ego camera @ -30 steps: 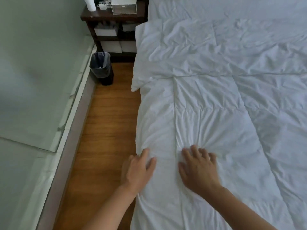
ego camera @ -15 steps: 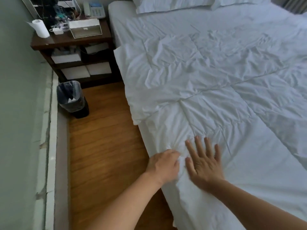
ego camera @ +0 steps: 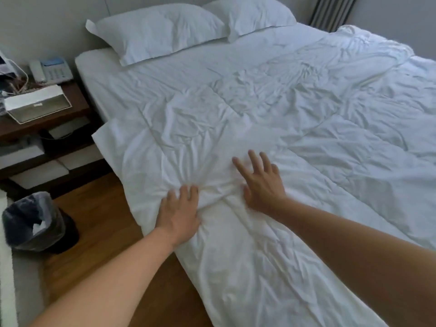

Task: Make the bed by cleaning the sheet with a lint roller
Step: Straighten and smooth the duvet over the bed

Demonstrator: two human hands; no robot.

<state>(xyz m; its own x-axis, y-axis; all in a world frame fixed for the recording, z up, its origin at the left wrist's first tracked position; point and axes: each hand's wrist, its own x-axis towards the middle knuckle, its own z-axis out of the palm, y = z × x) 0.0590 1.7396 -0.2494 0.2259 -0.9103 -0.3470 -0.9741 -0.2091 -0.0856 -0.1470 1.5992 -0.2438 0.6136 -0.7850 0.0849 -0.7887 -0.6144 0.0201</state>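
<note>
Head view, single frame.

- Bed (ego camera: 99,67): white mattress with a fitted sheet, filling the centre and right of the frame.
- Duvet (ego camera: 295,128): white, quilted, heavily creased, spread over the sheet; its near left corner overhangs the bed edge above the floor.
- Pillows (ego camera: 160,31): two, white, side by side at the head of the bed, the left one overlapping the right.
- Left hand (ego camera: 179,213): at the duvet's left edge, fingers curled into a bunched fold of the fabric, gripping it; creases radiate from the grip.
- Right hand (ego camera: 262,185): just beside the left, apart from it, palm down on the duvet, fingers straight and spread, holding nothing.
- Lint roller: cannot tell its location; neither hand holds one.
- Nightstand (ego camera: 70,100): dark wood, left of the bed, with lower shelves carrying white boxes.
- Telephone (ego camera: 53,70): white and blue, at the rear of the nightstand top.
- Tissue box (ego camera: 37,107): white and grey, on the nightstand in front of the telephone.
- Wastebasket (ego camera: 33,223): dark, lined with a bag, on the wooden floor (ego camera: 106,232) below the nightstand.
</note>
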